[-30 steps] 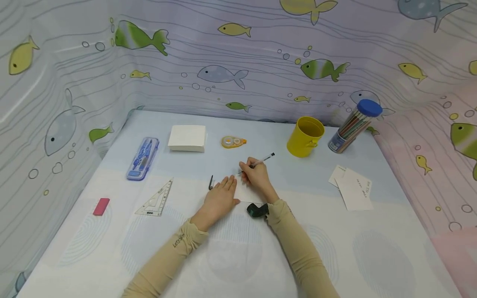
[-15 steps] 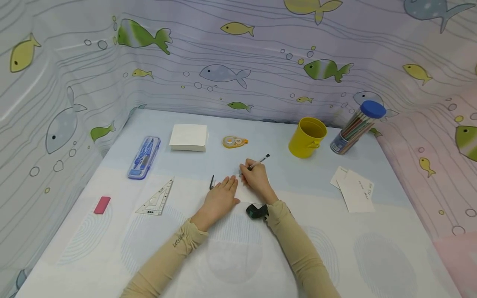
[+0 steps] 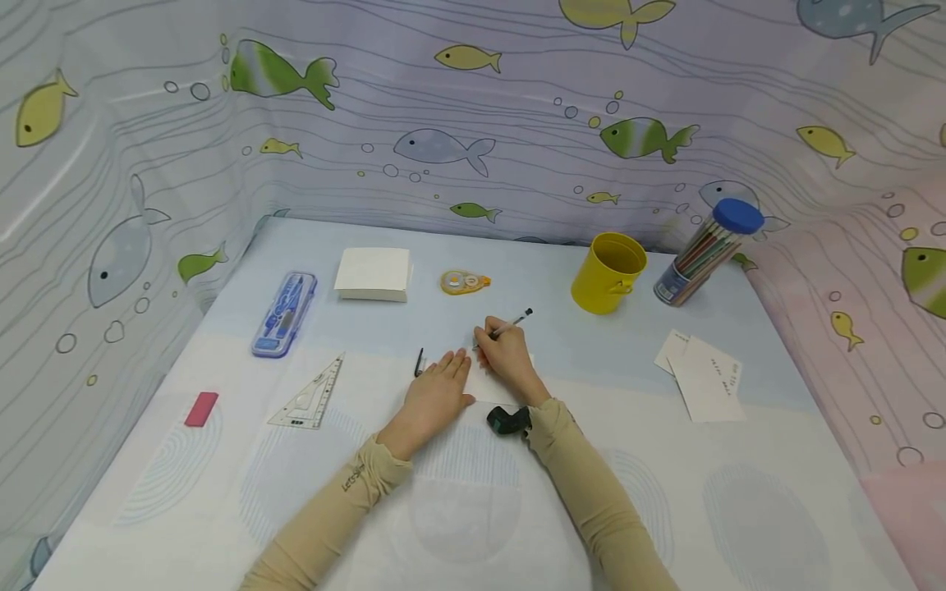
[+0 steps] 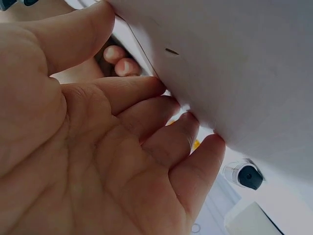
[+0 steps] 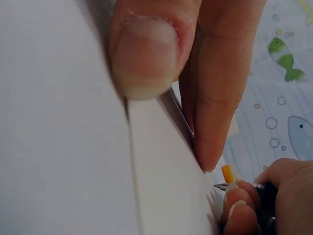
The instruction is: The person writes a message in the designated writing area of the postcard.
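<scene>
A white paper card (image 3: 493, 389) lies on the table between the hands. My left hand (image 3: 438, 392) rests on its left side, fingers straight and palm down. In the left wrist view the fingertips of the left hand (image 4: 122, 132) press the surface. My right hand (image 3: 508, 355) pinches a pen (image 3: 514, 323) with a dark top end, its tip pointing down at the card. The right wrist view shows the bare pen tip (image 5: 221, 186) close to the card's edge; any writing under it is not visible. A black pen cap (image 3: 419, 362) lies beside the left fingertips.
Behind the hands sit a stack of white cards (image 3: 373, 274) and an orange correction tape (image 3: 464, 282). At the left are a blue-cased geometry set (image 3: 284, 315), a set square (image 3: 309, 397) and a red eraser (image 3: 201, 409). A yellow cup (image 3: 608, 275), pencil tub (image 3: 705, 254) and written cards (image 3: 705, 377) stand right.
The pen's top end has shifted slightly left and down as the right hand makes small movements. More of the card's right corner shows. The left hand stays in place.
</scene>
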A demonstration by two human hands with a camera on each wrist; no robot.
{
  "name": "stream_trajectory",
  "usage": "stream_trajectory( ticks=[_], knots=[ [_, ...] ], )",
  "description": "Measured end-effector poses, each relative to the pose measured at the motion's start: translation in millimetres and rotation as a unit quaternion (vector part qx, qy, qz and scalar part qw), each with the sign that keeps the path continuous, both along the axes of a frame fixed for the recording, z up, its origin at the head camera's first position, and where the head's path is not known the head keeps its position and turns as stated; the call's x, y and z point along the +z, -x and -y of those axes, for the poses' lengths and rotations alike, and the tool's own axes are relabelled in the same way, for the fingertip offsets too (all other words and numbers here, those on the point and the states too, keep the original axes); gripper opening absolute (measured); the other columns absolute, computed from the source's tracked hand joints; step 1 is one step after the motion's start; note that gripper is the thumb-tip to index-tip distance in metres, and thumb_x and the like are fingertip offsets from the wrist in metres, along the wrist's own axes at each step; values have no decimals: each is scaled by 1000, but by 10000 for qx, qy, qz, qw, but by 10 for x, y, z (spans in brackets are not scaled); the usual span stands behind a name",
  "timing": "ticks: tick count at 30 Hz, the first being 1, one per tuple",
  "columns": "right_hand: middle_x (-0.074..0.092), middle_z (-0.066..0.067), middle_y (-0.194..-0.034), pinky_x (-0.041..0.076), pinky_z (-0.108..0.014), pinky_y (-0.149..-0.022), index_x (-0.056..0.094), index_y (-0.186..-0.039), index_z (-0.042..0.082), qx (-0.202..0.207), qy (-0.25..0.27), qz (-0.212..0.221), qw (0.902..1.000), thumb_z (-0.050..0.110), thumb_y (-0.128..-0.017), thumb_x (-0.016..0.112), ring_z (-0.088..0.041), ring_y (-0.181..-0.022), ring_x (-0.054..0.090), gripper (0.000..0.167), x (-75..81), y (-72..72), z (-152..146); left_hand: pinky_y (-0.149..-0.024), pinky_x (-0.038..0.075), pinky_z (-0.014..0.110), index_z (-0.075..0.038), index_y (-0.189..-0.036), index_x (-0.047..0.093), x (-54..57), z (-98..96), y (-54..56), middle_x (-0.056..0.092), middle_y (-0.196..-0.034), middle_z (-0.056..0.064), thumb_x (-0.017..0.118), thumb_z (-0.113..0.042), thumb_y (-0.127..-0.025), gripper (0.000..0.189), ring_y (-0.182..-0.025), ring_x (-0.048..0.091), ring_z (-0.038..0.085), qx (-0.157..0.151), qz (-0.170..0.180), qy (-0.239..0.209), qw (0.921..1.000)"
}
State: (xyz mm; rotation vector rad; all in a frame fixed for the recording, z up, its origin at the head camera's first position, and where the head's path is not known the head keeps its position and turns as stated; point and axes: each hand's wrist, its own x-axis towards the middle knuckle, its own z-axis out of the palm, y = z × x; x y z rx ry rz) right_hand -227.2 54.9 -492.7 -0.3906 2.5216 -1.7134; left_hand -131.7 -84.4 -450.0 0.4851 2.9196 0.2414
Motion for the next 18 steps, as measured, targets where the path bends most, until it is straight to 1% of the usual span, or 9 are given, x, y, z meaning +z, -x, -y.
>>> stream_trajectory(
  ticks=[3, 8, 11, 18],
  knots=[
    [53, 1, -47, 38, -20, -34, 45, -65, 9, -25, 65, 87, 9999, 17, -97, 54, -6, -34, 47, 34, 2, -4, 1, -114, 36, 45, 1, -145, 41, 0, -1, 0, 37, -155, 15, 58, -35, -95, 64, -143, 36, 31, 3, 4, 2, 10000],
    [53, -2, -47, 40, -21, -34, 45, -64, 8, -51, 233, 194, 9995, 16, -96, 55, -8, -33, 48, 35, 9, -9, -2, -115, 36, 45, 1, -145, 40, 10, -6, -1, 36, -155, 15, 57, -35, -96, 64, -144, 35, 30, -3, 33, 50, 10000],
    [53, -2, -47, 40, -21, -34, 45, -64, 8, -48, 198, 182, 9996, 16, -96, 55, -8, -33, 49, 35, 7, -9, 0, -115, 36, 45, 1, -146, 40, 15, -6, -3, 36, -155, 15, 57, -35, -96, 63, -144, 35, 30, 5, 30, 71, 10000],
    [52, 2, -47, 39, -20, -34, 44, -64, 10, -20, 81, 120, 9999, 17, -97, 55, -6, -35, 48, 35, -10, -9, 8, -115, 36, 45, 1, -146, 40, 19, -1, -5, 35, -155, 15, 57, -36, -96, 64, -144, 34, 30, 26, 63, 75, 9999]
  ],
)
